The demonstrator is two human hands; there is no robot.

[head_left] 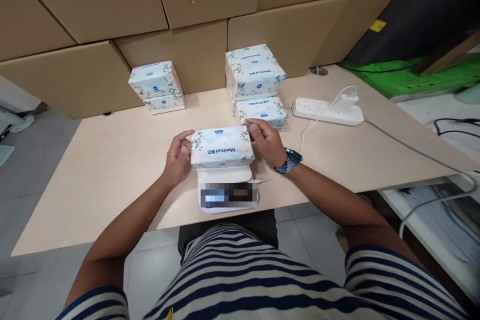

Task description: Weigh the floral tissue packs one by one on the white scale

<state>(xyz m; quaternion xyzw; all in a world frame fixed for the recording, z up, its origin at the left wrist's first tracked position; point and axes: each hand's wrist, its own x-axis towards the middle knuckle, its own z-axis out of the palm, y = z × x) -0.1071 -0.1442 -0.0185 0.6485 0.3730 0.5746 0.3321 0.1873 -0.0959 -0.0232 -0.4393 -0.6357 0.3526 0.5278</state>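
A soft pack of tissues (223,146), printed with flowers and blue lettering, lies over the rear of a white weighing scale (225,175) near the table's front edge. The scale's display is blurred out. My left hand (179,157) grips the pack's left end, its fingers curled at the far corner. At the right end, my right hand (267,142) holds the same pack between bent fingers and thumb, with a watch on that wrist. Just behind my right hand stands another tissue pack (261,112), partly covered by it.
Stacked tissue packs (255,72) stand at the back middle, and a smaller stack (156,87) is at the back left. Cardboard boxes (172,55) form a wall behind the table (123,160). A white power strip (326,111) with cables lies to the right; a thin cable reaches the scale.
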